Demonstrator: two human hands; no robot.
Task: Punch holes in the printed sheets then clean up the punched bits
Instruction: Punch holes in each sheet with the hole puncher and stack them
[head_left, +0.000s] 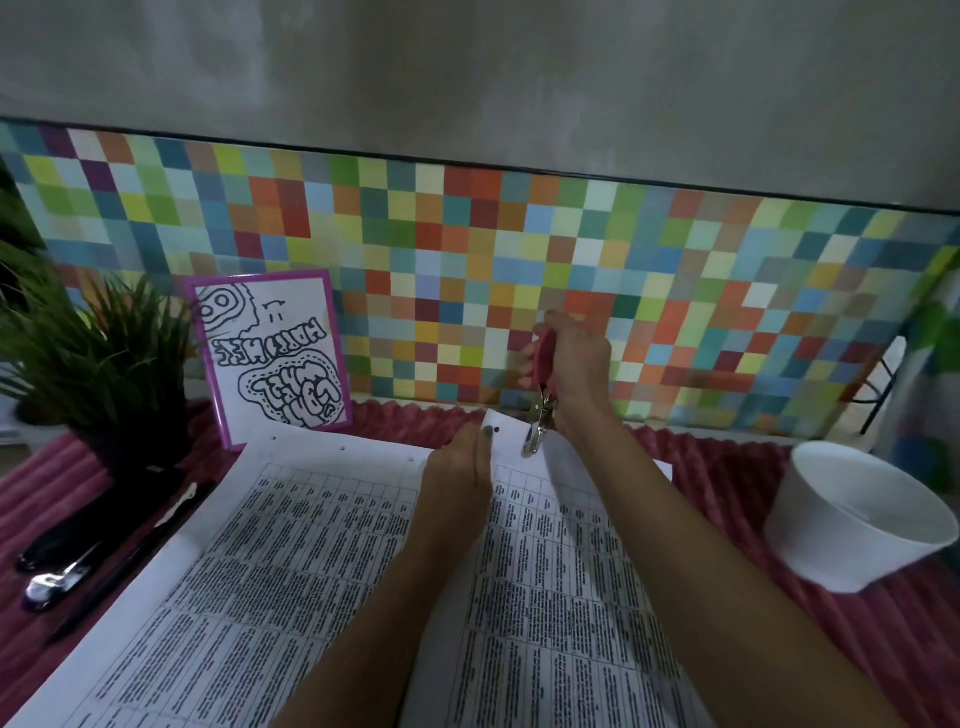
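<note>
two hands share the work: my left hand (460, 457) pinches the far edge of the printed sheet (550, 561) and lifts it, and my right hand (569, 358) is closed around the pink-handled hole punch (540, 421), whose metal jaws sit over that edge. one hole (497, 430) already shows beside my thumb. i should keep the paper flat and fully inside the jaws, then squeeze firmly. the white cup (852, 519) stands well apart on the right of the desk (727, 467), the frame (270, 358) and plant (98, 353) on the left, so room is enough.
</note>
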